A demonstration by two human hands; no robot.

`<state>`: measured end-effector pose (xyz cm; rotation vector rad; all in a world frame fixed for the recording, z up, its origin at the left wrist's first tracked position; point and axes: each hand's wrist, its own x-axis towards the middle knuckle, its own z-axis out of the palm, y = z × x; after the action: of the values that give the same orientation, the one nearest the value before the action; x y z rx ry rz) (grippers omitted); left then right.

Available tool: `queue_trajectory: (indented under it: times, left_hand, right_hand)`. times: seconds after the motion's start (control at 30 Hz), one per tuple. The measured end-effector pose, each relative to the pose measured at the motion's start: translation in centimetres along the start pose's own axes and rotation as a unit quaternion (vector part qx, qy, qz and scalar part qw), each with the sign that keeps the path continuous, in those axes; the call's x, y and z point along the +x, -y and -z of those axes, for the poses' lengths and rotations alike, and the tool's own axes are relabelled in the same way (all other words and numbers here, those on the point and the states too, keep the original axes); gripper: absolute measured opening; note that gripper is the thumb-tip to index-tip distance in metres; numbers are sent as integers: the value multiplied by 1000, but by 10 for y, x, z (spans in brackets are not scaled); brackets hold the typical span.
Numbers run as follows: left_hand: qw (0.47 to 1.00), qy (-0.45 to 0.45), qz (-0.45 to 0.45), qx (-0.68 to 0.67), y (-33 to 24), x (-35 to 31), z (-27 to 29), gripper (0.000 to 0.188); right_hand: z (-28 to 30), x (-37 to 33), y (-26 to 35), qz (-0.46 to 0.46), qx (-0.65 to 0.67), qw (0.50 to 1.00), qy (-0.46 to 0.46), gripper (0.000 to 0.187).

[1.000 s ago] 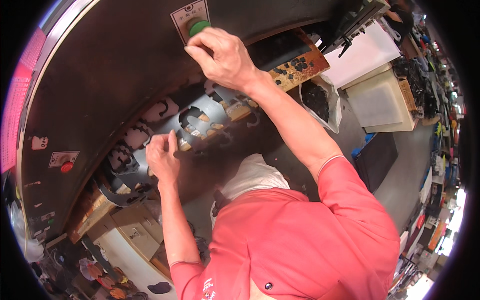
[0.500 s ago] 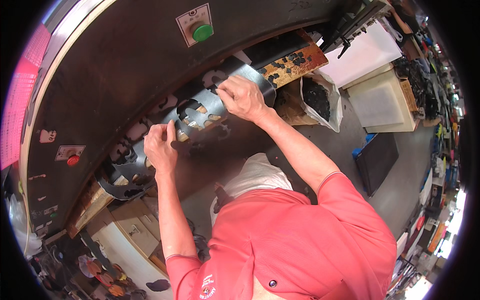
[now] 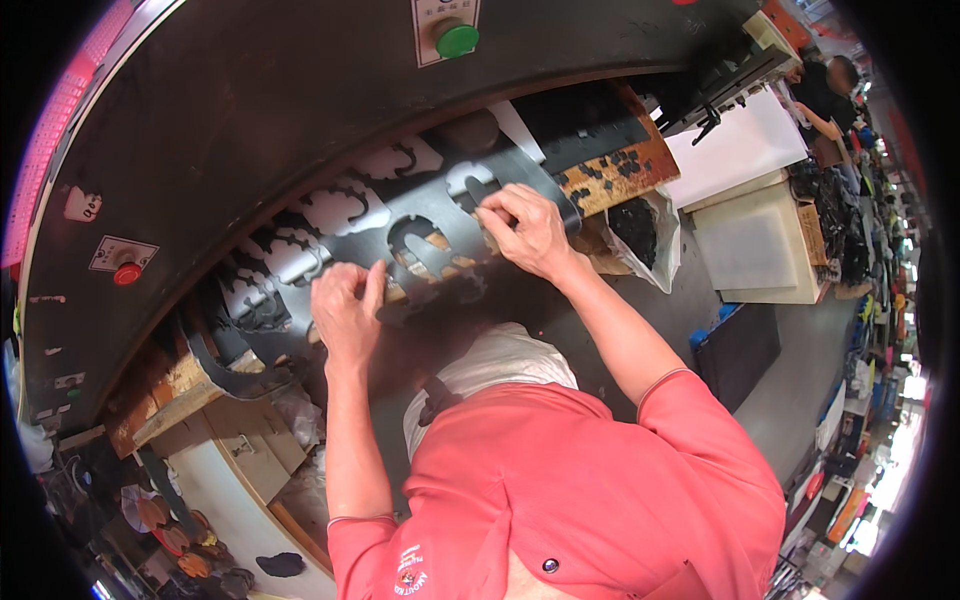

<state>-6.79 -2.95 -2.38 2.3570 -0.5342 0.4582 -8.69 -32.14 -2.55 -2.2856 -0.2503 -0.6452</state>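
Observation:
A long, dark, flexible sheet (image 3: 538, 178) with curved cut-outs lies slantwise beneath the black machine front, its near edge curling down toward me. My left hand (image 3: 346, 312) is closed at that near edge, thumb raised beside the bent fingers. Farther right, my right hand (image 3: 527, 232) pinches the same edge between thumb and fingers. Between the hands is a large rounded hole, with wood-coloured surface showing through it. White patches show through other openings behind my hands. The sheet's left end droops in a loop over the wooden board (image 3: 180, 414).
The machine front (image 3: 250, 130) carries a green button (image 3: 457, 41) and a red button (image 3: 127, 273). Dark scraps lie on the right-hand board (image 3: 640, 172), above an open white bag (image 3: 655, 240). A cabinet (image 3: 240, 445) stands lower left; another person (image 3: 828, 95) is far right.
Both hands and the sheet have come nearer to me, away from the machine front. More of the cut-out sheet shows behind my hands. My view has also shifted.

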Motion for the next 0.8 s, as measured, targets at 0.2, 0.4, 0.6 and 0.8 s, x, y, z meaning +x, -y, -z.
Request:
queue_trajectory:
  times: [0.2,0.4,0.6,0.8]
  left_hand:
    - [991,90,84,-51,4,8,13,25]
    - [970,116,145,-158,-3,55,29,18]
    - [981,55,46,-181,17,163,-15,20]
    - [995,76,-57,19,52,204,-85,41]
  right_hand:
    - [9,42,1,-90,43,995,-28,6]
    - [-19,131,-32,-15,-111,993,29,65]
    - [-61,175,-37,-41,-128,982,133,78]
    - [-60,182,-48,-63,-62,989,119,72]
